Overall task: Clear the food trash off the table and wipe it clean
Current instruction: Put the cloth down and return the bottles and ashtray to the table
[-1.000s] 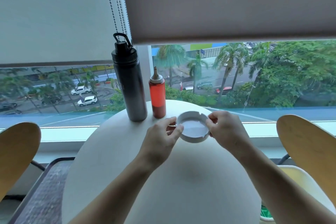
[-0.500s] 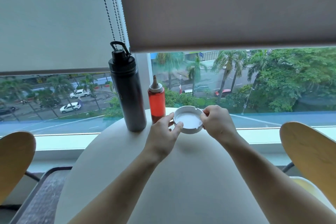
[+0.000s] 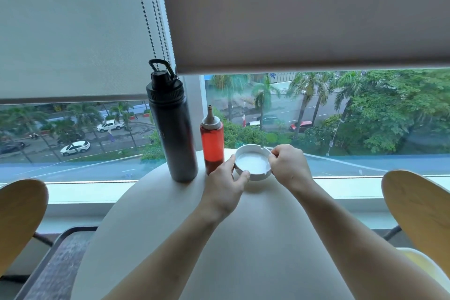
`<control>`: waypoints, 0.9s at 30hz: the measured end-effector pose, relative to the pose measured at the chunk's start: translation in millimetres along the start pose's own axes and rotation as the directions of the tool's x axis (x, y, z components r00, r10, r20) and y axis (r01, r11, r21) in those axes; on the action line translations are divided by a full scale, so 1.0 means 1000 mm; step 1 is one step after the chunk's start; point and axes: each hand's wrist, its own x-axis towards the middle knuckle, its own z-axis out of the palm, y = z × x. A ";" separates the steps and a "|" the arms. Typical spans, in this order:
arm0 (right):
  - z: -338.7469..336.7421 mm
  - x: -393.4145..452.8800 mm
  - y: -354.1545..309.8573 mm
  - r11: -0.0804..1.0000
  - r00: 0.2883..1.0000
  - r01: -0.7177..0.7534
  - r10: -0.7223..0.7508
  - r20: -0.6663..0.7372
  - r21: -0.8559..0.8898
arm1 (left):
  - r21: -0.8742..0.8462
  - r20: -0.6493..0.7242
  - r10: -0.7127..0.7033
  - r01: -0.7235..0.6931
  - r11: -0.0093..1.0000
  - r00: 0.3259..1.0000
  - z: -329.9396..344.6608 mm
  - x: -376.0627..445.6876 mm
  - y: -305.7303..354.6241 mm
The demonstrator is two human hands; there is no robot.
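I have both hands on the white ashtray (image 3: 253, 165): my left hand (image 3: 225, 186) curls round its near-left rim with thumb and fingers, my right hand (image 3: 288, 169) pinches the right rim. It sits at the far edge of the round white table (image 3: 170, 238), just beside a red squeeze bottle (image 3: 211, 140) and a dark flask (image 3: 171, 129). By my reckoning the job is near its end: I see no food trash and no smears on the tabletop, and no cloth either, so this looks like putting things back. A small mark on the flask is too blurred to read.
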 end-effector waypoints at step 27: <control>0.013 0.011 0.001 0.998 1.000 -0.013 0.014 0.019 -0.067 | 0.054 -0.015 -0.020 0.021 0.998 1.000 0.008 0.004 -0.001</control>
